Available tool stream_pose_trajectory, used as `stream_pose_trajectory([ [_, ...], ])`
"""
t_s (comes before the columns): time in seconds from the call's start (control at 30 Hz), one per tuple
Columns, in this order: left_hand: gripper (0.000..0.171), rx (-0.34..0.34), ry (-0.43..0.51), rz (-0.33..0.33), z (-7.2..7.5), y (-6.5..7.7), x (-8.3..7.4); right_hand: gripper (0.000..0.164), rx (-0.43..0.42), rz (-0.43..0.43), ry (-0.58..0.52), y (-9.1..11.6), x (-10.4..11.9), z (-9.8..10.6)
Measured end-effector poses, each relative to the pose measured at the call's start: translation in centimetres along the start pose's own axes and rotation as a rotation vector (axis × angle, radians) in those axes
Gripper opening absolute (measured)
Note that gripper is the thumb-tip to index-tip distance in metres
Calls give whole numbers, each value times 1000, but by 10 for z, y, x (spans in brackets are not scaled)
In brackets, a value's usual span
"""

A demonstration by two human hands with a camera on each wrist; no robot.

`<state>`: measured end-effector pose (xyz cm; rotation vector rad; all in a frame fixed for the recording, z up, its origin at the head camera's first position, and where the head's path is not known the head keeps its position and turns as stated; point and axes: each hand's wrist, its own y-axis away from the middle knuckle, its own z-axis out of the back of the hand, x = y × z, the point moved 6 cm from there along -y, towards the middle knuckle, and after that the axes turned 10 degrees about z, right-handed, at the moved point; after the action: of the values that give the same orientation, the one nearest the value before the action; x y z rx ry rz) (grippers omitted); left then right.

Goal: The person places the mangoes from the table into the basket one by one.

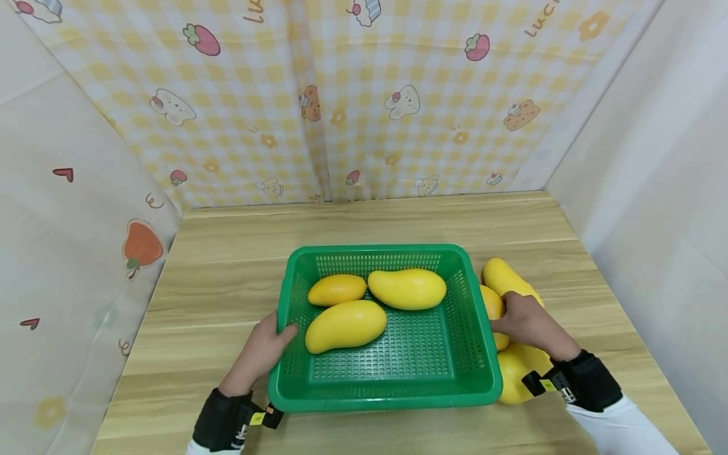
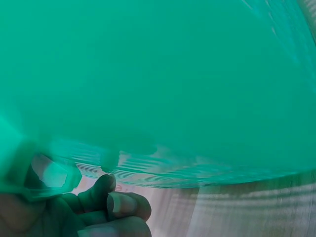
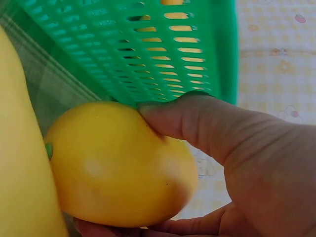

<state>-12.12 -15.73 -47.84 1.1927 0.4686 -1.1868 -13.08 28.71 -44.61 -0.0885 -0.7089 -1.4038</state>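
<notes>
My left hand [image 1: 267, 347] grips the left rim of a green plastic basket [image 1: 387, 404], thumb over the edge and the other fingers on the outside. Inside the basket lie three yellow mangoes: a small one [image 1: 337, 290], a long one [image 1: 406, 289] and another [image 1: 345, 327] nearer to me. Just outside the right wall, my right hand [image 1: 529, 322] holds a rounded yellow mango [image 3: 123, 168], its thumb between fruit and basket wall. Part of that mango is hidden by the hand in the head view. The left wrist view shows curled fingers [image 2: 126, 205] below the basket side.
More mangoes lie on the wooden table [image 1: 227, 253] right of the basket, one behind [image 1: 506, 275] the right hand and one in front [image 1: 520, 373]. A patterned cloth [image 1: 352, 126] hangs at the back, with white cloth walls on both sides.
</notes>
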Motion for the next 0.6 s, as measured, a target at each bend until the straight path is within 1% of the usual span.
stream_pose_trajectory([
  [0.07,37,4,5,1,0,0,0,64,-10,-3,9,2,1,6],
  [0.27,37,11,18,-4,0,1,-2,63,-19,-21,27,9,1,20],
  [0.47,37,17,25,-2,0,1,-1,82,-46,-22,54,16,4,34],
  [0.6,38,19,30,-2,0,1,-1,88,-69,-11,80,21,9,46],
])
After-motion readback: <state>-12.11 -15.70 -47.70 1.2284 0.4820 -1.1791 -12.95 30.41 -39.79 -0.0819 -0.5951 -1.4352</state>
